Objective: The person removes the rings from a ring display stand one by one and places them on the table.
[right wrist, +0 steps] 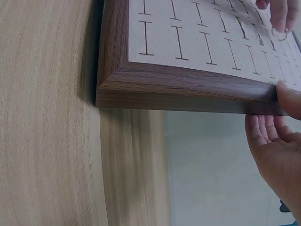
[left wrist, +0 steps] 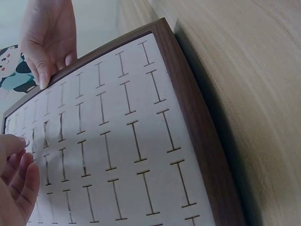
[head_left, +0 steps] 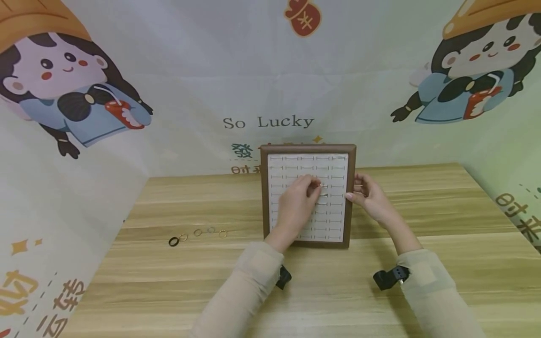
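Note:
A ring display tray [head_left: 265, 197] with a dark wooden frame and a white slotted pad stands propped up on the table. My left hand [head_left: 316, 188] is at the pad's middle and pinches a thin ring [right wrist: 280, 34] against a slot. In the left wrist view, the left hand [left wrist: 16, 160] shows at the lower left beside the slotted pad [left wrist: 117, 141]. My right hand [head_left: 352, 195] grips the tray's right frame edge [right wrist: 188, 89], thumb on the front and fingers behind. The same right hand [left wrist: 47, 47] appears at the frame's far edge in the left wrist view.
Several loose rings lie in a row on the wooden table [head_left: 169, 281] left of the tray, one black ring [head_left: 174, 241] and gold ones such as [head_left: 222, 233]. A printed cartoon backdrop [head_left: 270, 84] encloses the back and sides. Black wrist cameras [head_left: 390, 277] sit on both sleeves.

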A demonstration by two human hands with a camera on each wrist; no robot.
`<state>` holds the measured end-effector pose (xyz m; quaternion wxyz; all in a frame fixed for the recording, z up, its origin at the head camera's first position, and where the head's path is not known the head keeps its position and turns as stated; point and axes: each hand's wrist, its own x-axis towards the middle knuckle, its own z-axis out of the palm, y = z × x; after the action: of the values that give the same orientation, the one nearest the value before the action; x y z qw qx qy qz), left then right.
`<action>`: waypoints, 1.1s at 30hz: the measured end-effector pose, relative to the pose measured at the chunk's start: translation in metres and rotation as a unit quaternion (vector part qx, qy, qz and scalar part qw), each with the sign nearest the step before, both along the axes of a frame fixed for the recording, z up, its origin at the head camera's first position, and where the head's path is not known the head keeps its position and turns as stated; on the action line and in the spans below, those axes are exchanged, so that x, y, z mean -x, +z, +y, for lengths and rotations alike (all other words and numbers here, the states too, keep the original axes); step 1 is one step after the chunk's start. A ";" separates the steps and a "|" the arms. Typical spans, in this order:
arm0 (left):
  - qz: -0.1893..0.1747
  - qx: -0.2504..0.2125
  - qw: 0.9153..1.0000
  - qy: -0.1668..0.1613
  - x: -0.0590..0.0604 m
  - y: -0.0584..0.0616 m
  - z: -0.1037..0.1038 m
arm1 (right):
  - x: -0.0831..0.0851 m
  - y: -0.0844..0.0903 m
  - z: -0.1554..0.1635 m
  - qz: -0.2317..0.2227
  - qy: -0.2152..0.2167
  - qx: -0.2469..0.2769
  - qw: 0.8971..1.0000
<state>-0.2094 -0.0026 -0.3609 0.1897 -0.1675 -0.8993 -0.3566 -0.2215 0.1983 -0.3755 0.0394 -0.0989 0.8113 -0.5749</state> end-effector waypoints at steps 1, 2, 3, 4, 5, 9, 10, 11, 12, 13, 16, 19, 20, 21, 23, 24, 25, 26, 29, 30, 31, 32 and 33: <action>0.002 0.000 1.000 0.000 0.000 0.000 0.000 | 0.000 0.000 0.000 0.000 0.000 0.000 1.000; 0.003 -0.001 1.000 0.000 -0.001 0.001 0.000 | 0.000 0.000 0.000 0.001 0.000 0.000 1.000; 0.005 -0.001 1.000 -0.001 -0.001 0.001 0.000 | 0.000 0.000 0.000 0.001 -0.001 0.000 1.000; 0.006 -0.003 1.000 -0.003 -0.002 0.002 0.000 | 0.000 0.000 0.000 0.002 -0.001 0.000 1.000; 0.008 -0.003 1.000 -0.004 -0.002 0.002 0.000 | 0.000 0.000 0.000 0.002 -0.002 0.000 1.000; 0.014 -0.005 1.000 -0.010 -0.005 0.004 -0.001 | 0.000 0.000 0.000 0.005 -0.003 -0.004 1.000; 0.014 -0.006 1.000 -0.011 -0.006 0.005 -0.001 | 0.000 0.000 0.000 0.006 -0.003 -0.004 1.000; 0.015 -0.007 1.000 -0.012 -0.007 0.005 -0.002 | 0.000 0.000 0.000 0.006 -0.003 -0.005 1.000; 0.014 -0.010 1.000 -0.014 -0.008 0.006 -0.002 | 0.000 0.000 0.000 0.006 -0.003 -0.006 1.000; 0.015 -0.012 1.000 -0.015 -0.009 0.006 -0.003 | -0.001 0.000 0.000 0.005 -0.003 -0.007 1.000; 0.015 -0.020 1.000 -0.018 -0.011 0.007 -0.006 | -0.001 0.001 0.000 0.003 -0.002 -0.007 1.000; 0.019 -0.024 0.999 -0.021 -0.013 0.008 -0.009 | -0.001 0.001 0.000 0.000 -0.001 -0.005 1.000; 0.018 -0.026 0.999 -0.022 -0.014 0.008 -0.010 | -0.001 0.001 0.000 -0.001 -0.001 -0.005 1.000; 0.019 -0.027 0.999 -0.022 -0.015 0.009 -0.011 | -0.001 0.001 0.000 -0.002 -0.001 -0.004 1.000; 0.013 -0.033 0.999 -0.022 -0.017 0.010 -0.014 | -0.001 0.001 0.000 -0.003 -0.002 -0.004 1.000; 0.010 -0.035 0.999 -0.021 -0.018 0.010 -0.016 | -0.001 0.001 0.000 -0.003 -0.002 -0.004 1.000; 0.008 -0.038 0.999 -0.020 -0.019 0.011 -0.017 | -0.001 0.001 0.000 -0.003 -0.001 -0.004 1.000; 0.008 -0.039 0.999 -0.018 -0.020 0.011 -0.019 | -0.001 0.001 0.000 -0.004 -0.001 -0.004 1.000; 0.008 -0.048 0.999 -0.012 -0.022 0.012 -0.024 | -0.001 0.001 0.000 -0.003 -0.001 -0.005 1.000; 0.009 -0.052 0.999 -0.011 -0.023 0.012 -0.026 | -0.001 0.001 -0.001 -0.002 -0.001 -0.005 1.000; 0.013 -0.057 0.998 -0.010 -0.023 0.011 -0.028 | 0.000 0.001 -0.001 -0.002 -0.001 -0.006 1.000; 0.014 -0.064 0.998 -0.009 -0.023 0.011 -0.031 | 0.000 0.001 0.000 -0.001 -0.001 -0.007 1.000; 0.014 -0.073 0.997 -0.009 -0.022 0.010 -0.033 | 0.000 0.000 -0.001 0.000 -0.001 -0.008 1.000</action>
<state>-0.1871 -0.0353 -0.3505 0.2110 -0.1667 -0.8664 -0.4208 -0.2215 0.1977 -0.3751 0.0396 -0.0977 0.8158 -0.5686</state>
